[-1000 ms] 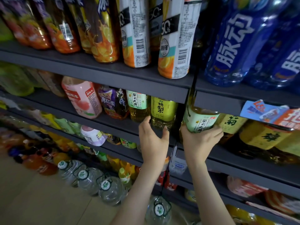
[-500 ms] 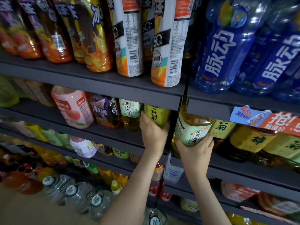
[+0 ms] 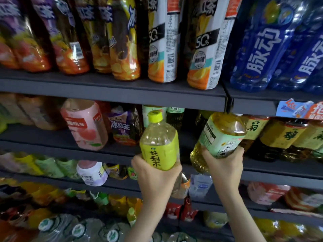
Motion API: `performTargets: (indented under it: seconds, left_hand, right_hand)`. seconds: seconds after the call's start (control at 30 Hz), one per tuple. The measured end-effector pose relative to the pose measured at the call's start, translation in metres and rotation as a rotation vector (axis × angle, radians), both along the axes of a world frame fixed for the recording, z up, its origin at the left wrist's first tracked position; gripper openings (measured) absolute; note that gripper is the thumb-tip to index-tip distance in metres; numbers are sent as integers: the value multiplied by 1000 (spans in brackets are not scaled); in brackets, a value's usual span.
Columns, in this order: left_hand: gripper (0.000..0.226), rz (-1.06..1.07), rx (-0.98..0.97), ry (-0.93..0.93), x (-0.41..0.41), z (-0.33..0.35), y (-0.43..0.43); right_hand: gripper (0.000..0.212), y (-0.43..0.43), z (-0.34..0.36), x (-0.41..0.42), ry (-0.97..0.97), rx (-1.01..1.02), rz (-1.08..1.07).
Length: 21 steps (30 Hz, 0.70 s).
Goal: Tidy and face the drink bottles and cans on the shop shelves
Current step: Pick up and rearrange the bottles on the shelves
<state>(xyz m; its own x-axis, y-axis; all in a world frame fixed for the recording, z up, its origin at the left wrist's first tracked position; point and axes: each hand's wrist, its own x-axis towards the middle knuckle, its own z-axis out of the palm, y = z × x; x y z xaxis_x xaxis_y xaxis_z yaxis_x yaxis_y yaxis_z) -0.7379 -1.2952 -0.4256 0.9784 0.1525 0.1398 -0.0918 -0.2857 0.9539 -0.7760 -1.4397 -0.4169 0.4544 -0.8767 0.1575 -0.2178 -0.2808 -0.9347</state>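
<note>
Two bottles held off the shelf (image 3: 111, 90), mid-frame.
Left hand (image 3: 154, 177) grips yellow-label bottle (image 3: 160, 145) upright; right hand (image 3: 225, 165) grips green-label tea bottle (image 3: 219, 139), tilted left.

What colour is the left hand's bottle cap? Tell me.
The cap of the bottle in the left hand is yellow-green, clearest in the head view.
</note>
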Motion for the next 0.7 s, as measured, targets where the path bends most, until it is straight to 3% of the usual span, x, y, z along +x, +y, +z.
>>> performTargets:
  seconds: [0.43,0.57,0.7]
  left_hand:
    - [67,75,-114,-22,22,5,63]
    - [64,1,-79,-33,22,5,68]
    - [61,-19,-63,-36,20,3,63]
  right_hand:
    - [58,27,-2,29,-126,168,-21]
    - [49,30,-24,3,-36,244,-21]
    - [44,40,-41,-4,57,128,56]
